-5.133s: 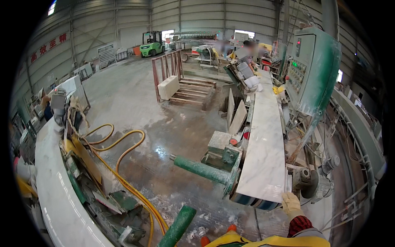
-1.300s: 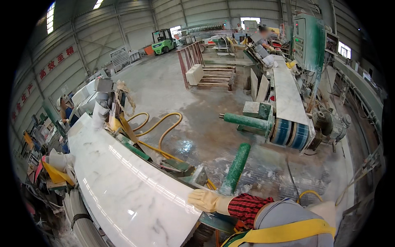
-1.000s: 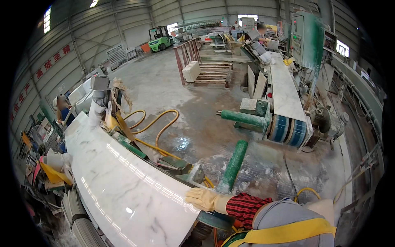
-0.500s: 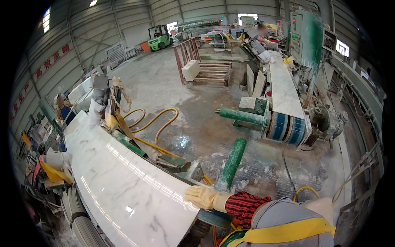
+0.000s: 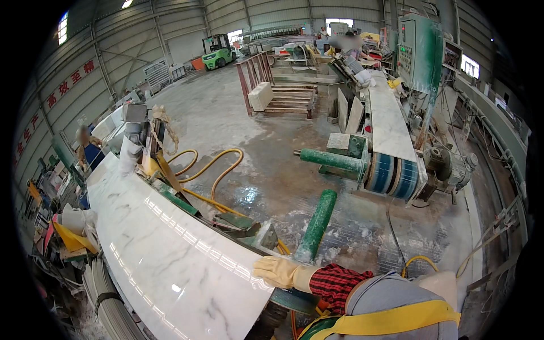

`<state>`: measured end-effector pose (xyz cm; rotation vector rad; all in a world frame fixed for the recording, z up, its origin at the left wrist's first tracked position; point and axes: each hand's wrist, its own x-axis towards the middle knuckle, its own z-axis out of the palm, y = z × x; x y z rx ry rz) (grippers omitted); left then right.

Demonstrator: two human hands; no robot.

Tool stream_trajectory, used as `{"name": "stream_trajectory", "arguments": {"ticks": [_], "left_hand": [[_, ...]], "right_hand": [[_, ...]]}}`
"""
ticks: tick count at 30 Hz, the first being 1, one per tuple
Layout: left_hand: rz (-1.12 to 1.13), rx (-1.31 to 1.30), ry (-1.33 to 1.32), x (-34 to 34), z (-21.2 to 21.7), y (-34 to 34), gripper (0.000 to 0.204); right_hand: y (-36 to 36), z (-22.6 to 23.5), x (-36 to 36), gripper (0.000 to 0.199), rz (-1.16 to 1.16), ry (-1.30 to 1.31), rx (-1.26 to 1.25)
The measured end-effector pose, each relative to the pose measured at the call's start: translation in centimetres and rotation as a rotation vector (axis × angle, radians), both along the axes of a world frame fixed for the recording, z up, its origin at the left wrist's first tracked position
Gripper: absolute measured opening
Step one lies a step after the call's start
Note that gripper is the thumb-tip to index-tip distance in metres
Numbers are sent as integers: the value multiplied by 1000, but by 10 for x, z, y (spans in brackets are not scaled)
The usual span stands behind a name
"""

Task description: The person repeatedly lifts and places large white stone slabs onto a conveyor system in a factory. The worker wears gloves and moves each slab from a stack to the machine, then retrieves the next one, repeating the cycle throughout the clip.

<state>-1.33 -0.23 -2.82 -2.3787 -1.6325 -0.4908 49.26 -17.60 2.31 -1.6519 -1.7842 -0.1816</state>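
My right hand (image 5: 276, 271), in a cream work glove with a red-and-black checked sleeve behind it, lies at the near right corner of a long white marble slab (image 5: 170, 249). Its fingers look stretched out on the slab's top, with nothing seen in them. The slab is polished, grey-veined, and runs from the bottom centre up to the far left. Under its near end shows a dark belt roller (image 5: 294, 300). A green roller post (image 5: 319, 225) stands just beyond the glove. My left hand is out of the picture.
To the right, a second conveyor carries another marble strip (image 5: 391, 116) beside a green control cabinet (image 5: 419, 54). A yellow hose (image 5: 218, 175) loops across the wet floor. Farther off are a wooden pallet (image 5: 292, 99) and a green forklift (image 5: 218, 54). Co-workers stand at both lines.
The whole view has shifted slightly. My gloved hand stays on the slab's corner. At the far right line, a co-worker's head has moved a little to the left.
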Motion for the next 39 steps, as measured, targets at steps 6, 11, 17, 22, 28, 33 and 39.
{"name": "stream_trajectory", "arguments": {"ticks": [6,11,17,22,28,33,39], "left_hand": [[-116,208,41,2,8,-2,40],[-162,276,37,6,18,-7,34],[-149,221,35,8,26,-13,36],[-181,248,8,10,29,-20,37],[-172,235,31,9,27,-20,36],[-190,254,4,6,24,-20,36],[-198,258,-13,6,27,-28,37]], "right_hand": [[-1,-1,0,42,10,-2,2],[-2,-6,1,43,11,-20,13],[-5,-3,0,42,26,-6,10],[-7,-1,-1,40,22,8,-2],[-10,-3,-2,40,6,-23,61],[-12,-2,-2,40,0,-28,0],[-14,-4,-3,39,-4,-31,-14]]}}
